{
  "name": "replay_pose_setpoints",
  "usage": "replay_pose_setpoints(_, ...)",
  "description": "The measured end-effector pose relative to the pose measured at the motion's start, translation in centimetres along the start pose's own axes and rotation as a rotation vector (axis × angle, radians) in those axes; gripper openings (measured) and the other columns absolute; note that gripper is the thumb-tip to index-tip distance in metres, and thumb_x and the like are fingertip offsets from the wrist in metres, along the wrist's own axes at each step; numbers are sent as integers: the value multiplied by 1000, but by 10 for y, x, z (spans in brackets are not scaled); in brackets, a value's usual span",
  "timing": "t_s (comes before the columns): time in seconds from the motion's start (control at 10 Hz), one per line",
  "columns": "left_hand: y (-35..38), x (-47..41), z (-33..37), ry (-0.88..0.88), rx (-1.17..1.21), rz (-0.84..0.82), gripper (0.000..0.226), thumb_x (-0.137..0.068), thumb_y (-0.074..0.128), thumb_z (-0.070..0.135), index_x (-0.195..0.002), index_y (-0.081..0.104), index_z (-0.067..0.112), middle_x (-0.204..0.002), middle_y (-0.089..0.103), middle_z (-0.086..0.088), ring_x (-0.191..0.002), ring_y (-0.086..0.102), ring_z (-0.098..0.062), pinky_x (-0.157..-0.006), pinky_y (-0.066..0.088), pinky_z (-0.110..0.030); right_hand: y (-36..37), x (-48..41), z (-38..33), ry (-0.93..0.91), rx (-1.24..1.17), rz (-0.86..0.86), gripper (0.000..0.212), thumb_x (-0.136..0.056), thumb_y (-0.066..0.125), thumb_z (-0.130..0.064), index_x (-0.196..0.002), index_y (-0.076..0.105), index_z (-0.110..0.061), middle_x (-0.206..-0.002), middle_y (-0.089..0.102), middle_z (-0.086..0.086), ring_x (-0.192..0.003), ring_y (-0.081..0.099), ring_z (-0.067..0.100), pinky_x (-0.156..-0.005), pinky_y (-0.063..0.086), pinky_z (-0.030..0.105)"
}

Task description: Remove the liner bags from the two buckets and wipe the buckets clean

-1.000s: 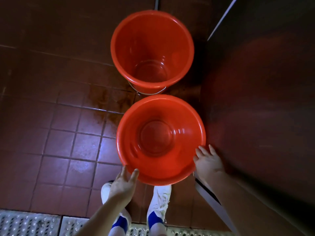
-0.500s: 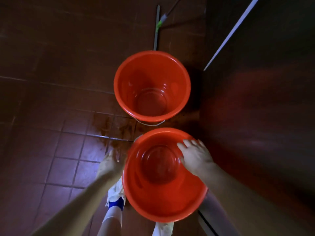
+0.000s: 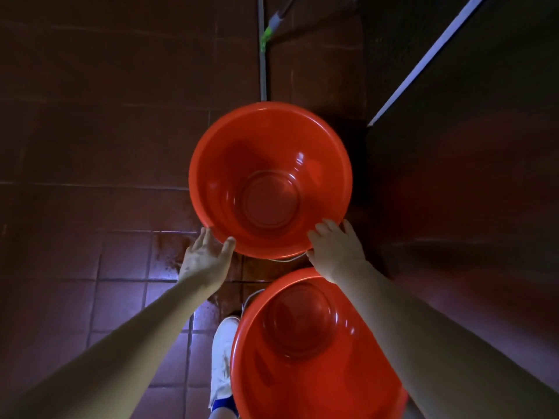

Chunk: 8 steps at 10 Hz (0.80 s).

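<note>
Dark red floor tiles (image 3: pixel 75 207) are being lit only faintly, and a wet patch (image 3: pixel 169 249) is showing just left of the far bucket (image 3: pixel 223 158), which is standing upright on the floor. The near bucket (image 3: pixel 251 376) is sitting just on its near side, not touching; no liner is being seen in either. The far bucket is being flanked at its near rim. The left hand (image 3: pixel 205 258) is being held with its grip apart, fingers straight and thumb at the outer wall. The right hand (image 3: pixel 335 252) is being laid against the rim, and whether its grip is closing round it cannot be told. A slip is probably being risked by the wet tiles and smooth plastic if the bucket is lifted unevenly, and the wire handle (image 3: pixel 287 260) hanging between the buckets could be snagged. Room is being limited on the right by a dark partition (image 3: pixel 453 222) and at the far side by a pole with a green fitting (image 3: pixel 266 34); open floor is being left on the left.
</note>
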State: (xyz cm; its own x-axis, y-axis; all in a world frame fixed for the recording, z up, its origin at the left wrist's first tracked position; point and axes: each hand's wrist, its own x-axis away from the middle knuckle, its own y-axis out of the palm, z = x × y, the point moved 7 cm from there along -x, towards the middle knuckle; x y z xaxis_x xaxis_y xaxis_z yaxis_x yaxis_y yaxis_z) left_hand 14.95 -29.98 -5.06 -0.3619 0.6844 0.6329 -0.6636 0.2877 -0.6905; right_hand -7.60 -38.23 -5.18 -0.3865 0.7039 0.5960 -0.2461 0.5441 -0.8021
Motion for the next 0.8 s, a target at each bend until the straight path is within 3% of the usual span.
replay_pose_setpoints(0.1,9,6,3,57,-42,1,71,-98,28,57,-156,19,16,-162,16,-3,-149,12,-21,-121,9,-36,4,5,15,8,-11,-5,46,-99,40,-40,-143,38,-25,-152,34,-3,-148,13,17,-119,9,47)
replay_pose_setpoints(0.3,33,14,36,272,-234,-71,59,-100,27,51,-152,30,23,-158,29,1,-147,17,-20,-118,19,-41,15,28,68,142,-30,-61,48,-98,43,-42,-143,39,-25,-157,26,-3,-149,10,14,-120,8,47)
replay_pose_setpoints(0.5,44,18,66,160,-229,-165,64,-97,26,59,-148,33,22,-156,31,-4,-144,22,-26,-116,24,-45,18,51,84,190,-64,-89,57,-98,44,-42,-150,27,-26,-161,15,-4,-150,6,16,-122,5,46)
replay_pose_setpoints(0.6,33,25,74,191,-289,-196,61,-99,29,55,-151,28,24,-157,28,-3,-143,24,-27,-115,26,-45,5,63,82,216,-101,-59,52,-98,45,-41,-147,33,-26,-159,22,-1,-148,13,19,-121,8,45)
replay_pose_setpoints(0.8,-41,59,102,339,-365,19,57,-97,43,48,-149,34,26,-148,40,-5,-136,34,-27,-110,33,-42,-66,95,71,122,-73,59,53,-98,45,-41,-147,32,-27,-155,29,-1,-144,24,20,-119,15,43)
